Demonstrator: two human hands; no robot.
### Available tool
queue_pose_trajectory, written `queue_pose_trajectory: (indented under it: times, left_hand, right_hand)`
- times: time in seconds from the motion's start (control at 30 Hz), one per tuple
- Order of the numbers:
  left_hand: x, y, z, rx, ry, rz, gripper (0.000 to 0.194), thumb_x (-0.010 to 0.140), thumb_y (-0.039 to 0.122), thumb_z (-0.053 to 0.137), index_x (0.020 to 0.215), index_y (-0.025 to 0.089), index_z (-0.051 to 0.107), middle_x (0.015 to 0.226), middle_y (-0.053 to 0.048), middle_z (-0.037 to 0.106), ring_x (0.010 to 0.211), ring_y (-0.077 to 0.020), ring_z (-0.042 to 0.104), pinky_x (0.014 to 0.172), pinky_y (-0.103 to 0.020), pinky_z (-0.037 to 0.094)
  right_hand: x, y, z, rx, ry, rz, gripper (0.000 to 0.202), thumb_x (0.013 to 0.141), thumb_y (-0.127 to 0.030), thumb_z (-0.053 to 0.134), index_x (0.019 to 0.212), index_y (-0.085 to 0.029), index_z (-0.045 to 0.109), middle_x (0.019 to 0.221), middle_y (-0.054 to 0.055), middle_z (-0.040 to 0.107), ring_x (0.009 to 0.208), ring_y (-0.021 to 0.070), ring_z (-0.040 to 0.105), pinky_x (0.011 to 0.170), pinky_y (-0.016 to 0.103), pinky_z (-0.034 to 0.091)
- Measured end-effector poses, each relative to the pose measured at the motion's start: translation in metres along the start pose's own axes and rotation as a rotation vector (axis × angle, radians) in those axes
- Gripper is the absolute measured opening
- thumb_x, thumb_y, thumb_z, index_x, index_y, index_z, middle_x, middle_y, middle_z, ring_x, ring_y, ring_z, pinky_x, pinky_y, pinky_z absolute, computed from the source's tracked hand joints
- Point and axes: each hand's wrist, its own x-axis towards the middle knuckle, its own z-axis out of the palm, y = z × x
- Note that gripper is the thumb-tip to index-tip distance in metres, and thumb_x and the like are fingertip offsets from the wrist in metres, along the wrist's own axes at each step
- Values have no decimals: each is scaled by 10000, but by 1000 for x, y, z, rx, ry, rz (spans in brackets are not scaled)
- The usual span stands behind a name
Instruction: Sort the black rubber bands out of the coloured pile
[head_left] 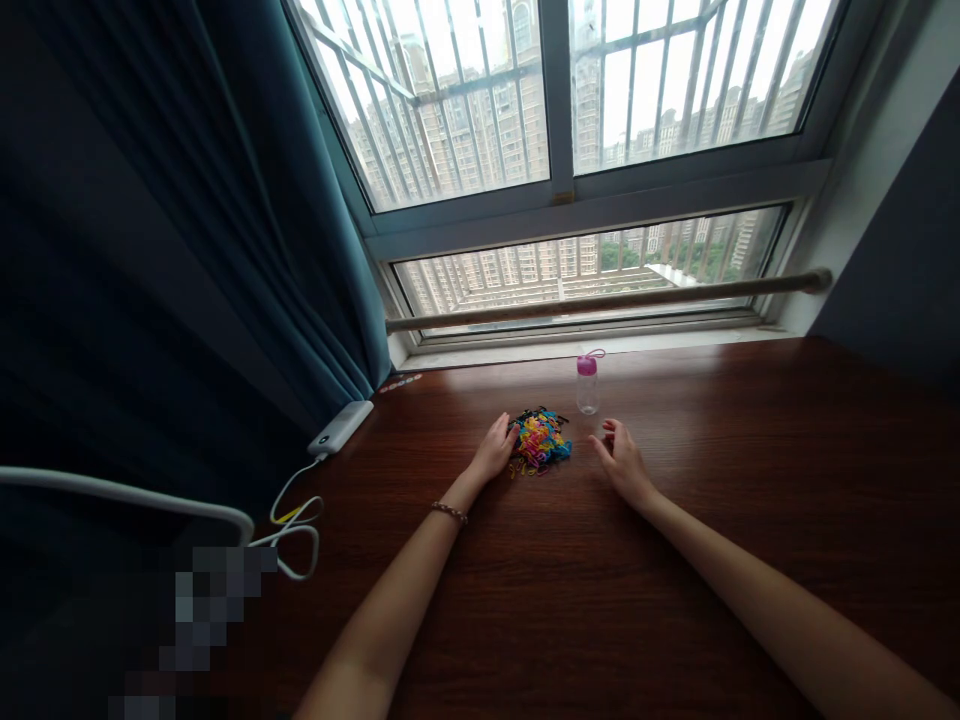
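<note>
On the brown wooden table lies a heap of small colourful bands (540,442), in pink, yellow, blue and black; they look like little rubber bands. My left hand (493,450) rests against the heap's left side, fingers stretched out and holding nothing. To the right of the heap, apart from it, my right hand (622,468) is open with its fingers loosely curved and nothing in them. Just behind the gap between heap and right hand stands a small clear bottle (588,394), upright, with a pink lid and a strap loop. Neither hand touches the bottle.
The wooden table (720,540) reaches back to a barred window with a horizontal rail (615,302). At the left, a white power bank (341,428) lies by the blue curtain (300,260), with a white cable (300,570) trailing from it. A pixelated patch covers the lower left.
</note>
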Motion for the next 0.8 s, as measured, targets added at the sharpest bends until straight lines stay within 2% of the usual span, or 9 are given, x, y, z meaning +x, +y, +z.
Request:
queue_pose_trajectory:
  times: [0.1, 0.23, 0.3, 0.4, 0.5, 0.6, 0.7, 0.8]
  left_hand:
    - [5, 25, 16, -60, -31, 80, 632, 869, 532, 206, 1258, 67, 387, 1334, -173, 394, 1259, -222, 340, 1049, -356, 263]
    - [11, 57, 29, -100, -55, 166, 612, 867, 515, 265, 1288, 78, 343, 1348, -167, 375, 1264, -227, 329, 1048, -371, 272]
    - [12, 69, 27, -102, -48, 225, 601, 863, 500, 303, 1306, 94, 315, 1370, -157, 341, 1281, -225, 297, 1058, -380, 255]
    - [7, 80, 15, -47, 2, 338, 562, 872, 465, 311, 1314, 118, 305, 1395, -141, 299, 1310, -217, 232, 1075, -398, 217]
    - [-10, 78, -1, 84, 39, 378, 572, 866, 473, 317, 1322, 128, 287, 1415, -137, 256, 1330, -220, 165, 1083, -419, 177]
    - [-32, 64, -10, 266, -19, 339, 787, 762, 593, 432, 1357, 133, 201, 1441, -159, 166, 1338, -278, 89, 1068, -491, 136]
    - [-46, 48, -8, 416, -89, 252, 989, 650, 684, 486, 1369, 97, 144, 1442, -197, 116, 1333, -326, 42, 1053, -528, 111]
    - [-47, 39, 0, 468, -157, 173, 1014, 660, 703, 439, 1369, 51, 120, 1434, -219, 121, 1330, -332, 58, 1054, -513, 118]
  right_hand:
    - [0, -1, 0, -3, 0, -6, 441, 807, -444, 474, 1105, -121, 429, 1041, 151, 531, 923, 249, 538, 824, 419, 446]
    - [0, -4, -1, -9, 1, -13, 430, 810, -422, 476, 1105, -113, 429, 1040, 156, 531, 926, 252, 538, 830, 423, 445]
    - [0, -4, -1, -17, -4, -20, 427, 813, -412, 478, 1109, -108, 428, 1040, 160, 532, 939, 260, 536, 829, 428, 447]
    - [0, -6, 0, -41, -7, -45, 423, 824, -394, 472, 1126, -102, 421, 1054, 169, 530, 966, 273, 528, 836, 441, 447]
    - [-2, -13, -1, -114, -16, -136, 402, 839, -367, 463, 1141, -103, 426, 1083, 178, 522, 1009, 283, 504, 867, 461, 429]
    - [-6, -28, -3, -197, -110, -320, 384, 849, -312, 461, 1174, -108, 431, 1135, 170, 508, 1086, 271, 456, 936, 446, 389]
    - [-10, -43, -6, -256, -283, -513, 423, 852, -276, 475, 1245, -134, 406, 1231, 137, 473, 1178, 246, 385, 997, 412, 345]
    - [-13, -49, -7, -316, -433, -633, 491, 843, -324, 508, 1296, -189, 375, 1313, 89, 424, 1235, 247, 326, 1012, 422, 326]
